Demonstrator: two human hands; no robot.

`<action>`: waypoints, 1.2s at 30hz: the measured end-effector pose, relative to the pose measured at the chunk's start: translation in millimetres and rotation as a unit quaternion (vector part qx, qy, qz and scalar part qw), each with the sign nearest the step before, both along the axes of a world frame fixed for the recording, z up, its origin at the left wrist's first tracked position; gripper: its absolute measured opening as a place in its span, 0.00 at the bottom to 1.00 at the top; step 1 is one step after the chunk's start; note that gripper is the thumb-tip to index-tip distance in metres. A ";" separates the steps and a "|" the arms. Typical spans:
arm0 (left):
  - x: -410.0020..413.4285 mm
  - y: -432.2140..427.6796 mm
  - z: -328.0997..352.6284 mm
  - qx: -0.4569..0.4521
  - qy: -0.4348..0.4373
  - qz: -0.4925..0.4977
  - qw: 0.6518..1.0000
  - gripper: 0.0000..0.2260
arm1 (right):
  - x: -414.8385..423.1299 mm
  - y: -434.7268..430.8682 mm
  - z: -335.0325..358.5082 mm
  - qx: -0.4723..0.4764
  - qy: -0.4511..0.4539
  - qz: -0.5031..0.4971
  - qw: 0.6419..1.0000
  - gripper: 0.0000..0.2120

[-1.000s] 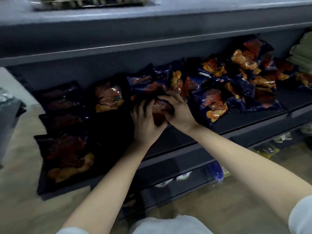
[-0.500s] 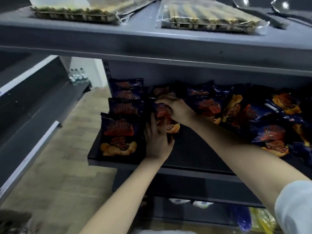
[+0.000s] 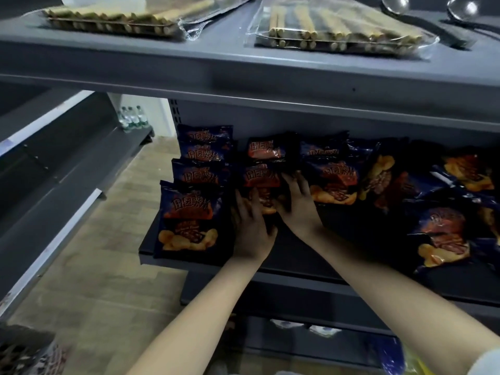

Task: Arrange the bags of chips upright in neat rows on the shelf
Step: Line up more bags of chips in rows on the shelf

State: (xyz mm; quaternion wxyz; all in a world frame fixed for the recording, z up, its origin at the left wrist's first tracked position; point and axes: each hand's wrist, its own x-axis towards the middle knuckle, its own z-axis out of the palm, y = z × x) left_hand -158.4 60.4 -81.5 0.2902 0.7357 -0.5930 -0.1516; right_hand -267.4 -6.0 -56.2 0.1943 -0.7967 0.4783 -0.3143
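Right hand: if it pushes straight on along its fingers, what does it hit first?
Probably the rear chip bag in the middle column: the right hand points back and slightly left, along the front bag it touches. Depth is unclear.

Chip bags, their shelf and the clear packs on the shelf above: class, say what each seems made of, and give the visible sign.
Chip bags: likely glossy printed plastic film; creases catch light.
Shelf: probably painted metal, matt grey; thin flat edge, slotted upright.
Clear packs: transparent plastic wrap, shiny; the contents show through.
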 end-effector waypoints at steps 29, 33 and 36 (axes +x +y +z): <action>-21.3 -22.2 26.5 -0.145 -0.033 -0.028 0.988 0.40 | -27.4 9.6 12.0 -0.026 -0.053 -0.039 0.997 0.32; -44.1 -33.3 41.7 -0.216 -0.075 -0.084 0.970 0.37 | -54.4 8.8 27.0 -0.083 -0.081 -0.107 0.988 0.28; -60.0 -49.0 49.3 -0.214 -0.121 -0.125 0.961 0.37 | -82.0 9.0 32.3 -0.094 -0.089 -0.164 0.978 0.28</action>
